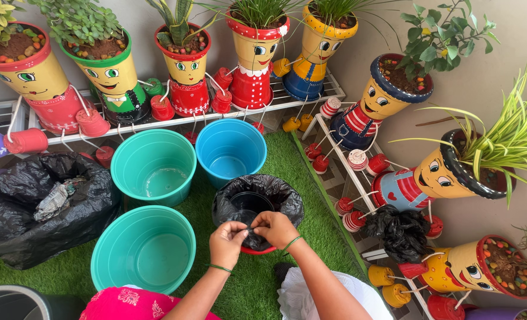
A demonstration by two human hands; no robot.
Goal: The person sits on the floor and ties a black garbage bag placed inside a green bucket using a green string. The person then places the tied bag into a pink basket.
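Seen from above, a left hand (228, 243) and right hand (274, 228) pinch the near rim of a black liner (257, 198) draped over a red pot (257, 250), at six o'clock on the grass mat (311, 195). Empty buckets (154, 167) stand from nine to twelve o'clock. Pulled too hard, the thin liner might tear or slip off.

2 teal buckets (154, 166) and 1 blue bucket (231, 148) stand on green turf (311, 189) below face-painted planters (186, 68).
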